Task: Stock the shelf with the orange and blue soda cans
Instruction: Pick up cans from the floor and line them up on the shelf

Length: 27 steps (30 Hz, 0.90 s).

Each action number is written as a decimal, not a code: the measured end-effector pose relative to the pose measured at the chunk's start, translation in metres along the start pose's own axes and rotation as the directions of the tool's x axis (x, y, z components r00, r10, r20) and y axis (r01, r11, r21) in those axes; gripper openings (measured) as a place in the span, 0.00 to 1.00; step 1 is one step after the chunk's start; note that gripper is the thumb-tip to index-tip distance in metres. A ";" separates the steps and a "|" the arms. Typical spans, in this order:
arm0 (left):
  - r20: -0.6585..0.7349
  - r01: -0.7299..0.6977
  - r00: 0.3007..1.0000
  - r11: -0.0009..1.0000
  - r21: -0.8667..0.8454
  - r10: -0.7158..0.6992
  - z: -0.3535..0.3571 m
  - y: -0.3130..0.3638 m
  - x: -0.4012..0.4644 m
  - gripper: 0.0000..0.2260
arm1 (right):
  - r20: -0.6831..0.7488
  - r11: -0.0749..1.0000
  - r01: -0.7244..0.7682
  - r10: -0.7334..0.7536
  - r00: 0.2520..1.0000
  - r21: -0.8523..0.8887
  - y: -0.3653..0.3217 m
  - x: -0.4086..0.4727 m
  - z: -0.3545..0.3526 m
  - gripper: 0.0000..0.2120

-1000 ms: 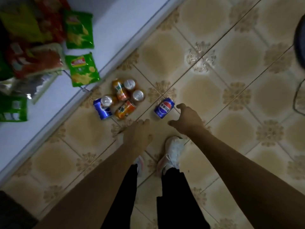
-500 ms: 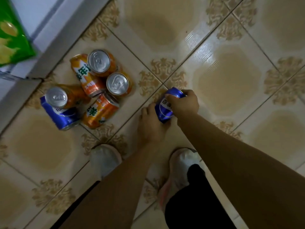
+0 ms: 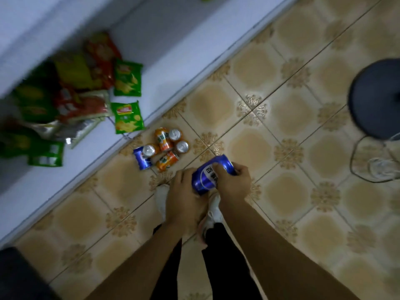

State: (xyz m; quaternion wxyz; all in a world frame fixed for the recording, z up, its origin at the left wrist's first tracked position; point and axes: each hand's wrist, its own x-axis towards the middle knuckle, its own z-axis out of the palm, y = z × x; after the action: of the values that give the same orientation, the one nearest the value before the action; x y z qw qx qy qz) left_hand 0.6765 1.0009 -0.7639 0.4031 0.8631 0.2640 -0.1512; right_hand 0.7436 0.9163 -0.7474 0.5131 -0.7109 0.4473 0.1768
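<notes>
A blue soda can is lifted above the tiled floor, lying tilted between both hands. My right hand grips its upper side with fingers curled over it. My left hand cups its lower end from the left. On the floor by the shelf edge sits a cluster of cans: several orange cans, some upright and some on their sides, and another blue can lying at the cluster's left. The white bottom shelf runs diagonally at the upper left.
Green and red snack bags lie piled on the left part of the shelf. A dark round stand base with a cable sits on the floor at the right. My white shoes are under my hands.
The blue can has come up off the floor in both hands. The view has pulled back and up, so the shelf, snack bags and stand base show again.
</notes>
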 end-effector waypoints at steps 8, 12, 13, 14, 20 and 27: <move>-0.172 -0.156 0.971 0.986 0.063 0.164 -0.158 0.117 -0.116 0.29 | 0.112 0.972 0.047 -0.074 0.991 0.229 -0.113 -0.186 -0.092 0.15; -0.334 -0.184 0.927 0.983 0.000 0.173 -0.189 0.140 -0.161 0.29 | 0.189 0.955 0.056 -0.115 0.975 0.292 -0.139 -0.229 -0.110 0.15; -0.379 -0.172 0.914 0.984 -0.042 0.143 -0.192 0.145 -0.171 0.30 | 0.216 0.956 0.089 -0.153 0.964 0.281 -0.147 -0.237 -0.112 0.15; -0.422 -0.153 0.901 0.983 -0.102 0.097 -0.194 0.151 -0.179 0.29 | 0.246 0.953 0.146 -0.213 0.946 0.264 -0.155 -0.246 -0.115 0.14; -0.089 0.010 0.926 0.259 -0.966 -0.367 -0.248 0.210 -0.197 0.10 | 0.402 0.635 0.741 -0.750 0.526 0.217 -0.208 -0.302 -0.121 0.16; 0.005 -0.082 0.982 -0.457 -0.886 -0.187 -0.334 0.235 -0.217 0.19 | 0.422 0.200 0.892 -0.906 0.011 0.406 -0.267 -0.379 -0.130 0.19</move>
State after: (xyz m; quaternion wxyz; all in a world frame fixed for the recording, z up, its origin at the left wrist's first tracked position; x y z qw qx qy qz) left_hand 0.6510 1.0614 -0.3061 0.9145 0.0996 0.3404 0.1946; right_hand 0.7307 0.9931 -0.2721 0.6226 -0.7277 -0.2874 0.0147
